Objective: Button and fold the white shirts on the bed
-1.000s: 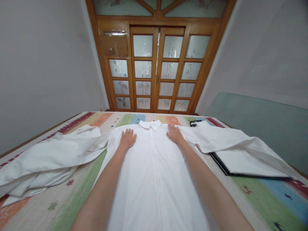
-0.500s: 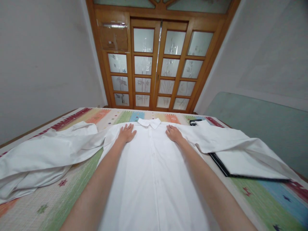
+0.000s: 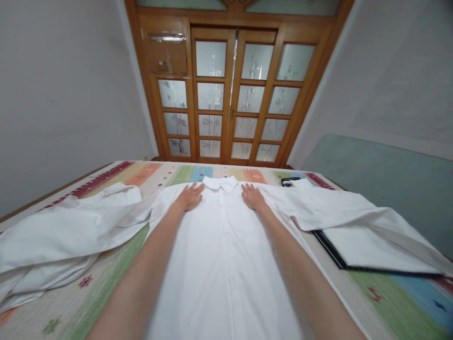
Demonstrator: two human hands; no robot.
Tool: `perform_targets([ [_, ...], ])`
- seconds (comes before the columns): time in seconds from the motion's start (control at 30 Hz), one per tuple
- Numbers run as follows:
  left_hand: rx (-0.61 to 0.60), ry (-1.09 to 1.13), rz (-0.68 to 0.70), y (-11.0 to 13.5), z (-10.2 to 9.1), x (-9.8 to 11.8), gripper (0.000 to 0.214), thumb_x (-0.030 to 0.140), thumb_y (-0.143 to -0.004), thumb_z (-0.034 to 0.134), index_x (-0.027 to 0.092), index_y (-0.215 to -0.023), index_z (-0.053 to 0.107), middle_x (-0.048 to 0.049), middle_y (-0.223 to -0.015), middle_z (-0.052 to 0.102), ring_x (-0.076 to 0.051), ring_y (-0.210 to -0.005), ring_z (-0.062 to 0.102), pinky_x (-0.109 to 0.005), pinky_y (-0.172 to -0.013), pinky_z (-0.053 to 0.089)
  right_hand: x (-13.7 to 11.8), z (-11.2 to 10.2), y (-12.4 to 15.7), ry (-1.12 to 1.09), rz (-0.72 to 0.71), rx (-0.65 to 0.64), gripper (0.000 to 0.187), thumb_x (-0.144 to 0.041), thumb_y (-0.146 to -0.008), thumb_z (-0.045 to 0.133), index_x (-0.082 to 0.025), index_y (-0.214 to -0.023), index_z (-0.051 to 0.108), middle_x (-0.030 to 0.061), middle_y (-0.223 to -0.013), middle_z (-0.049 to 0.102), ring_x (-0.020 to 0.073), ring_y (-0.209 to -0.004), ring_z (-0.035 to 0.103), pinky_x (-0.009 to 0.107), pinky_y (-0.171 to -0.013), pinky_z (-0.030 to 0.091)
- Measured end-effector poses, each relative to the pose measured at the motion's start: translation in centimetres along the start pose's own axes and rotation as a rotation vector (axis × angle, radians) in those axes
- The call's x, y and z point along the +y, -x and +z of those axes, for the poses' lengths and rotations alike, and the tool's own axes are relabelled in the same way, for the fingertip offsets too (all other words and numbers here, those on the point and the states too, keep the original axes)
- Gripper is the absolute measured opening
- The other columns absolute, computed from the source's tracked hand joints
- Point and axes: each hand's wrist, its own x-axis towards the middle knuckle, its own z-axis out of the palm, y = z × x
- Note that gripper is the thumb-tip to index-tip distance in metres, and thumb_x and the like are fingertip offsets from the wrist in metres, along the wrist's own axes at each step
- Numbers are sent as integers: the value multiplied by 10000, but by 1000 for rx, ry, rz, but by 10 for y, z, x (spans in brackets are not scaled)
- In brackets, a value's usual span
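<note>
A white button-up shirt [image 3: 208,264] lies front side up, its collar [image 3: 221,184] at the far end and its sleeves spread to both sides. My left hand [image 3: 190,196] rests flat on the shirt's left shoulder area, fingers spread and pointing toward the collar. On the other side of the collar, my right hand [image 3: 253,196] presses on the shoulder area with its fingers stretched out. Neither hand grips the cloth. The left sleeve [image 3: 71,231] is rumpled, and the right sleeve [image 3: 329,208] runs across a folded white cloth with black edging [image 3: 378,252].
Under the shirt is a striped, patterned bedspread [image 3: 109,278]. A pale green headboard-like panel [image 3: 382,165] stands along the right side. Wooden doors with glass panes [image 3: 212,94] rise beyond the far edge, between two grey walls.
Both hands have shifted slightly inward toward the collar, staying on the shirt. The view has moved a little.
</note>
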Motion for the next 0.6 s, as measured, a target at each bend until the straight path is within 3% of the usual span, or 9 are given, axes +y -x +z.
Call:
perform_targets([
  [0.1,-3,22,-55,-7,-1,3,598,426,-948,158,225,-1511,171,17,-1573,192,-194,-1453,138,-436,-1176,118,-1,-2,4,-24,-99,-10,553,-277,-965,172,-151,-1492,280,75,-1559,226,219,-1425,199,399,-1136,166],
  [0.27,47,22,-242,-21,5,22,587,372,-948,139,196,-1502,215,-50,-1573,197,-277,-1448,150,-579,-1138,138,-15,-3,8,-81,179,-64,603,-395,-970,97,-165,-1520,185,57,-1585,115,260,-1442,114,467,-1138,111],
  [0.37,70,26,-317,-24,7,35,587,314,-942,129,157,-1500,221,-82,-1580,161,-316,-1446,130,-621,-1118,146,-22,-3,10,-104,252,-85,623,-407,-967,65,-144,-1527,135,59,-1591,63,261,-1448,61,462,-1143,74],
  [0.6,54,-2,-235,1,5,31,611,418,-952,159,151,-1497,226,-74,-1574,185,-266,-1451,136,-518,-1156,144,-16,-4,21,-57,155,-86,641,-443,-965,63,-145,-1525,152,54,-1587,71,248,-1449,77,432,-1146,83],
])
